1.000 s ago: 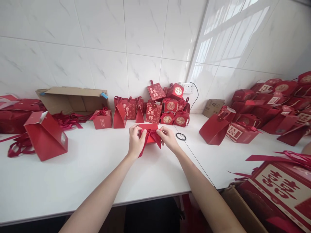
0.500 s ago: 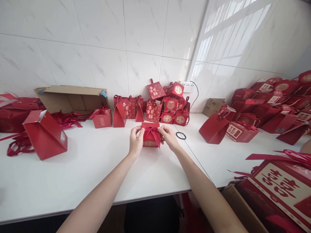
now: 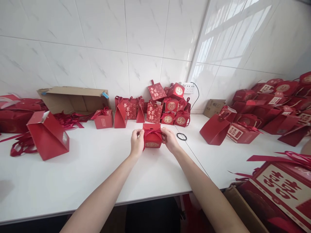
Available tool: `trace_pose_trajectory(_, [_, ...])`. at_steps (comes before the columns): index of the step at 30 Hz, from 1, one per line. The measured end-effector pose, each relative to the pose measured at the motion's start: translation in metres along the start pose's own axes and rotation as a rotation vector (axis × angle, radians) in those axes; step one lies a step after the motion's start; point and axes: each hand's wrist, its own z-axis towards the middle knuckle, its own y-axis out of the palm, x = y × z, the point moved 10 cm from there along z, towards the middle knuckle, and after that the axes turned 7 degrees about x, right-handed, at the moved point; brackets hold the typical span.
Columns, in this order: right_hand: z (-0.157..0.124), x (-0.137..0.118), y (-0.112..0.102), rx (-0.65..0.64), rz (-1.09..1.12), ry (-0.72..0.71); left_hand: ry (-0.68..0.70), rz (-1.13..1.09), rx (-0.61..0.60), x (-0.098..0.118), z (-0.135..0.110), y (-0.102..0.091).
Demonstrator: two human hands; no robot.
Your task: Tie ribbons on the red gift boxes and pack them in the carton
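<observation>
A small red gift box (image 3: 153, 144) with a gold emblem on its front stands upright on the white table in front of me. Dark red ribbon (image 3: 153, 132) crosses the box just under its top flap. At the box's left side, my left hand (image 3: 137, 141) pinches the ribbon between thumb and fingers. My right hand (image 3: 169, 139) is closed on the ribbon at the right side. Some fingertips are hidden behind the box. A black ring-shaped band (image 3: 181, 136) lies just right of my right hand.
Finished-looking red boxes (image 3: 171, 105) are stacked against the tiled wall. An open cardboard box (image 3: 73, 92) stands at back left, near loose ribbons (image 3: 23, 145) and a tall red box (image 3: 47, 137). More red boxes (image 3: 264, 113) pile up at right. A carton (image 3: 243, 205) of boxes stands at front right.
The ribbon's bow and hanging tail at the front have gone; the ribbon now runs flatter across the box, drawn out toward both hands. The box remains in place.
</observation>
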Motion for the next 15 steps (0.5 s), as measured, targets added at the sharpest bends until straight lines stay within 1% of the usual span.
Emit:
trace_pose_trajectory(2, [-0.001, -0.004, -0.005, 0.025, -0.075, -0.052, 0.013, -0.011, -0.038, 0.002, 0.002, 0.002])
trace_pose_trajectory(4, [-0.003, -0.015, -0.010, 0.054, -0.211, -0.163, 0.026, -0.027, -0.072, 0.003, 0.004, 0.003])
trace_pose_trajectory(5, [-0.005, -0.019, -0.010, 0.049, -0.292, -0.215, 0.029, -0.037, -0.087, 0.004, 0.005, 0.004])
trace_pose_trajectory(6, [-0.006, -0.020, -0.008, 0.020, -0.368, -0.249, 0.031, -0.046, -0.102, 0.005, 0.006, 0.004])
trace_pose_trajectory(8, [-0.009, -0.014, 0.002, -0.110, -0.466, -0.247, 0.031, -0.065, -0.135, 0.007, 0.007, 0.006])
trace_pose_trajectory(10, [-0.012, -0.005, 0.011, -0.241, -0.498, -0.229, 0.028, -0.085, -0.177, 0.010, 0.007, 0.008])
trace_pose_trajectory(11, [-0.013, -0.002, 0.014, -0.278, -0.500, -0.230, 0.024, -0.096, -0.202, 0.012, 0.008, 0.009])
trace_pose_trajectory(15, [-0.015, -0.003, 0.017, -0.306, -0.423, -0.236, 0.004, -0.127, -0.296, 0.018, 0.013, 0.011])
